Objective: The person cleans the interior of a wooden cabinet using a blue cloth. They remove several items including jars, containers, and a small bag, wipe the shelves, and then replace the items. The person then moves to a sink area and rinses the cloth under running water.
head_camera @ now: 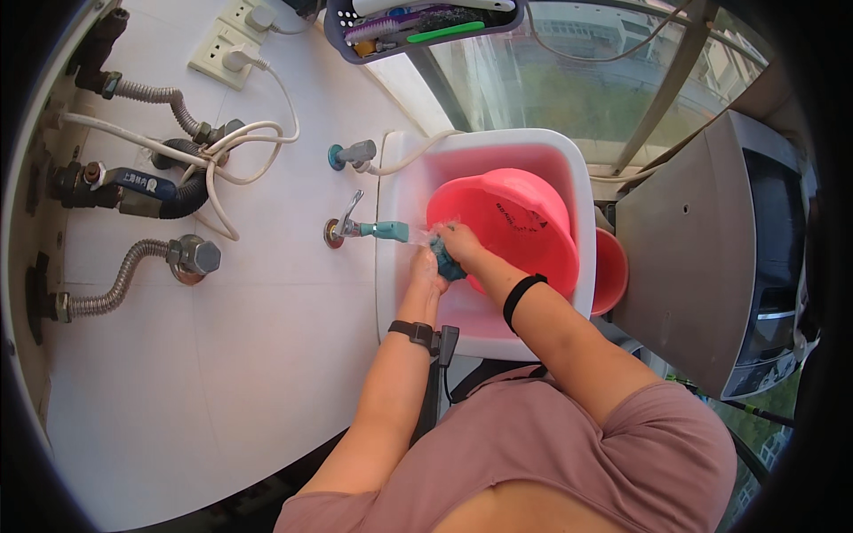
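Both my hands grip one bunched teal cloth point(448, 262) in the stream of water from a wall tap point(349, 227) with a teal nozzle point(390, 231). My left hand point(426, 268) is on the side nearer the wall, partly under the cloth. My right hand point(460, 244) closes over the cloth's upper part, in front of the pink plastic basin point(513, 233). The basin leans tilted inside a white-rimmed sink point(581, 200) whose inside looks pink. Water splashes about my fingers.
Left of the sink, the white wall bears a second valve point(356, 152), metal hoses point(120, 280), and sockets with plugs point(223, 56). A basket of brushes point(426, 40) is above, by the window. A red bucket point(608, 270) and a grey machine point(686, 246) stand right of the sink.
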A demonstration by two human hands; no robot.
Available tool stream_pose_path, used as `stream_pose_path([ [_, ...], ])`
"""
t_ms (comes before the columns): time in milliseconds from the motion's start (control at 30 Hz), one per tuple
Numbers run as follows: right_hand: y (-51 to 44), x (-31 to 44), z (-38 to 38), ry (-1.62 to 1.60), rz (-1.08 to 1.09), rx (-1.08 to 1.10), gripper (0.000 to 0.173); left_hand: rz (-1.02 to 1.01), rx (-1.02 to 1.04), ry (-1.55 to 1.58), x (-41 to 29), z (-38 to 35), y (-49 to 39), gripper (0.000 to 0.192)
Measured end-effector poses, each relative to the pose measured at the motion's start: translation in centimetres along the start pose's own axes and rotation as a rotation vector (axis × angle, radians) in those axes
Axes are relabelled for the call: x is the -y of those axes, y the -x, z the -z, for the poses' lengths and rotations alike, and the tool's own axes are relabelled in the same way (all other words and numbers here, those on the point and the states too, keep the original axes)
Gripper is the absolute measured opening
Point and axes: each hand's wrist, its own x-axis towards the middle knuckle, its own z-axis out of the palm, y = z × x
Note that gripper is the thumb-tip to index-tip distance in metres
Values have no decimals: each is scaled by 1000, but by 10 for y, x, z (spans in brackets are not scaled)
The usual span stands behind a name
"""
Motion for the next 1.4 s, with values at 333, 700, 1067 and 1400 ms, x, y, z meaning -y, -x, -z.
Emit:
stream_pose_path([
  [333,28,-19,51,-522,-229,222,39,-35,272,299,-36,12,21,39],
  [700,99,14,5,499,522,-19,24,-109,888,645,23,-16,11,37],
  [1067,5,-23,7,-293,-26,-161,38,-154,-31,149,2,0,1,31],
  [1400,40,-1,-2,248,157,-50,39,-10,-159,-218,6,1,14,30],
])
